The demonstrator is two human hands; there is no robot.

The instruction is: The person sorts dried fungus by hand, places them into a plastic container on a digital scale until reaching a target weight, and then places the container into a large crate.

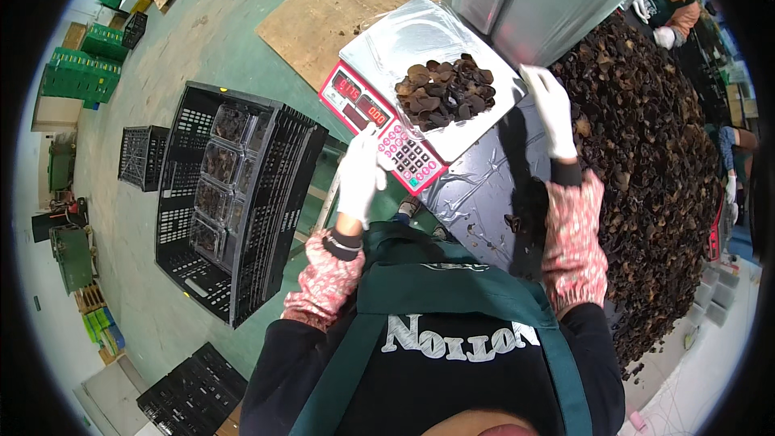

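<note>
A heap of brown wood ear mushrooms lies on the pale plate of a digital scale with a red-edged panel. My left hand, in a white glove, is at the panel's near-left edge. Its fingers point toward the lit display, the thumb held apart, and it holds nothing I can see. Also white-gloved, my right hand reaches past the plate's right corner with fingers stretched out, beside the large mushroom pile. Nothing shows in it. Whether its fingertips touch the plate I cannot tell.
Tall stacked clear plastic containers rise behind the scale. To the left, a black crate holds several filled clear boxes. A plywood board lies beyond. At the far right, a co-worker's gloved hand is by the pile.
</note>
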